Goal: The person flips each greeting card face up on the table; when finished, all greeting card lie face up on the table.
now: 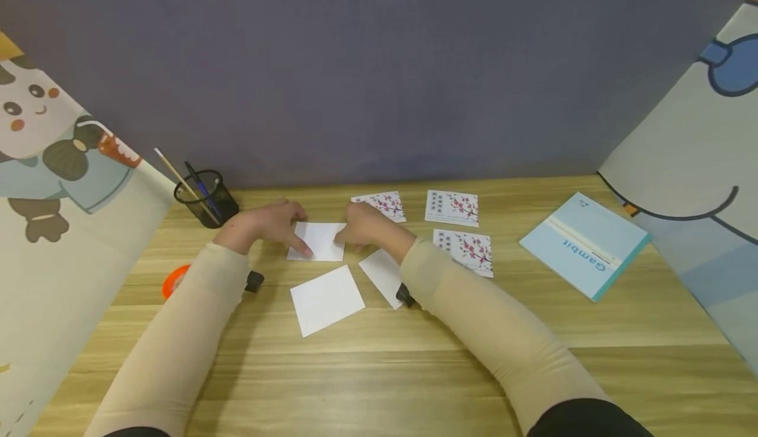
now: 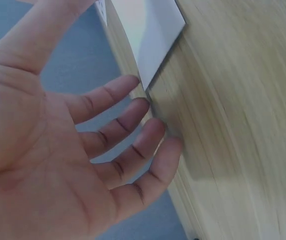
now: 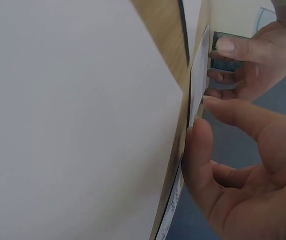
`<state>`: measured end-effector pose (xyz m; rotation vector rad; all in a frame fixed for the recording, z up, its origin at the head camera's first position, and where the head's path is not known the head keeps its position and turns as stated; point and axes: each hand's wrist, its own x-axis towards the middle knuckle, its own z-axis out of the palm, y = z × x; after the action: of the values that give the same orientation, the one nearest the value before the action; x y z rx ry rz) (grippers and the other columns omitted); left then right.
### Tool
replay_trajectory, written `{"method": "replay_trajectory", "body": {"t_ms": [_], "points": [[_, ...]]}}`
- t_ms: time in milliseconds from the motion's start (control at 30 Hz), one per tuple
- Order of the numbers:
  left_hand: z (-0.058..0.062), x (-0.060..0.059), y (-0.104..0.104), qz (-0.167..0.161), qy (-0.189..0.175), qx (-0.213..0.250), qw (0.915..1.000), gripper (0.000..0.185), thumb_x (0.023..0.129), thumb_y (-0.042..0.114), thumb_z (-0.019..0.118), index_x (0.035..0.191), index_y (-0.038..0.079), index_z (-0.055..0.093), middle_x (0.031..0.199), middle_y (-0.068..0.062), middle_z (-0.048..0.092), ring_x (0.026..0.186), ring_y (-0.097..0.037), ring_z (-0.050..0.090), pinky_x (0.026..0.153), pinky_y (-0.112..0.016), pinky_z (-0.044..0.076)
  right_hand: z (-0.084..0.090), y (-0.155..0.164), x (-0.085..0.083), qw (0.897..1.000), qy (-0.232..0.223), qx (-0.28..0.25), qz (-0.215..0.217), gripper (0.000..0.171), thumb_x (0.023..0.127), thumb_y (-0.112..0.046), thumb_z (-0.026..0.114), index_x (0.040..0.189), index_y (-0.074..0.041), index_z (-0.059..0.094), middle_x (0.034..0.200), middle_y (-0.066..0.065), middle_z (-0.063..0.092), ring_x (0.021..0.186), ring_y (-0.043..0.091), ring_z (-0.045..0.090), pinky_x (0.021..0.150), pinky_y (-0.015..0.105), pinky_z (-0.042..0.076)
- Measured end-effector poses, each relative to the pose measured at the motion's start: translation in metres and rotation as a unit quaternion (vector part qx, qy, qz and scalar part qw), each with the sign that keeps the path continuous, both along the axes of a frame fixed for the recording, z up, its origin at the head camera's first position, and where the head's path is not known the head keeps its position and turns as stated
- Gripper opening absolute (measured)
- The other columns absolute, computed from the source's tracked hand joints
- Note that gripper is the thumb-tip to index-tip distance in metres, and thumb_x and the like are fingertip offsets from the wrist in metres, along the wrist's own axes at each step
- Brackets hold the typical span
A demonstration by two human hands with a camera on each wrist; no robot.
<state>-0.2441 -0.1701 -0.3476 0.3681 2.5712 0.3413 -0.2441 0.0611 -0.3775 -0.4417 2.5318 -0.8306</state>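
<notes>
A: Which sheet do the hands work on, and where does it lie?

B: A white card (image 1: 318,240) lies on the wooden desk (image 1: 414,371), just beyond the desk's middle. The left hand (image 1: 269,225) meets it from 9 o'clock, the right hand (image 1: 365,226) from 3 o'clock.

A: State of the left hand?

B: Spread and relaxed. In the left wrist view the fingers (image 2: 128,145) run nearly straight, tips at the desk beside the card's corner (image 2: 150,37). In the head view one fingertip rests on the card's near left corner. Nothing is enclosed in the palm.

A: And the right hand?

B: In the right wrist view the thumb and forefinger (image 3: 198,165) close on the card's edge (image 3: 198,75), which stands slightly raised off the desk. A pinch, with the remaining fingers loosely curled.

A: What surrounds the card?

B: At 6 o'clock lies a second white card (image 1: 326,299); at 4 o'clock a third white card (image 1: 381,275), partly under the right sleeve. Three blossom-printed cards (image 1: 453,207) lie from 1 to 3 o'clock, one half hidden behind the right hand. A pale blue booklet (image 1: 583,245) lies well apart at 3 o'clock. A black mesh pen pot (image 1: 206,199) stands at 10 o'clock, holding pens and a brush. An orange tape roll (image 1: 174,280) lies at 8 o'clock, beside the left sleeve.
</notes>
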Motion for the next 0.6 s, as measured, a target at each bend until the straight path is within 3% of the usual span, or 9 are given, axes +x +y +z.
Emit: {"method": "replay_trajectory", "body": {"t_ms": [200,333,467,600], "points": [[-0.0010,0.0011,-0.0051,-0.006,0.000,-0.001,1.0000,0.104,0.078,0.057,0.092,0.155,0.004,0.047,0.159,-0.023,0.043,0.147,-0.045,0.045,0.122,-0.064,0.041,0.0014,-0.0041,0.0026,1.000,-0.010,0.022,0.001,0.045,0.094,-0.030,0.083,0.121,0.000,0.063,0.083,0.005,0.069,0.060,0.015,0.069,0.057,0.026,0.059],[-0.0030,0.0013,-0.0068,-0.001,0.003,0.001,1.0000,0.101,0.077,0.054,0.094,0.153,0.006,0.047,0.157,-0.022,0.042,0.147,-0.044,0.045,0.121,-0.063,0.041,0.0021,-0.0057,0.0030,0.999,-0.009,0.034,0.003,0.044,0.093,-0.034,0.085,0.116,-0.001,0.066,0.075,0.004,0.068,0.058,0.015,0.067,0.057,0.027,0.059],[-0.0052,0.0015,-0.0072,0.003,0.007,-0.002,1.0000,0.098,0.077,0.052,0.094,0.152,0.007,0.048,0.156,-0.020,0.042,0.146,-0.043,0.045,0.120,-0.063,0.043,0.0022,-0.0070,0.0031,0.999,-0.006,0.038,0.002,0.048,0.091,-0.037,0.086,0.116,0.000,0.068,0.080,0.005,0.070,0.057,0.015,0.066,0.056,0.027,0.059],[-0.0050,0.0015,-0.0070,-0.001,0.006,-0.008,1.0000,0.096,0.077,0.051,0.094,0.149,0.006,0.048,0.154,-0.020,0.042,0.145,-0.044,0.046,0.119,-0.064,0.043,0.0027,-0.0086,0.0031,0.999,-0.007,0.047,0.006,0.063,0.090,-0.038,0.088,0.131,0.003,0.063,0.088,0.008,0.071,0.054,0.014,0.064,0.053,0.026,0.057]]}}
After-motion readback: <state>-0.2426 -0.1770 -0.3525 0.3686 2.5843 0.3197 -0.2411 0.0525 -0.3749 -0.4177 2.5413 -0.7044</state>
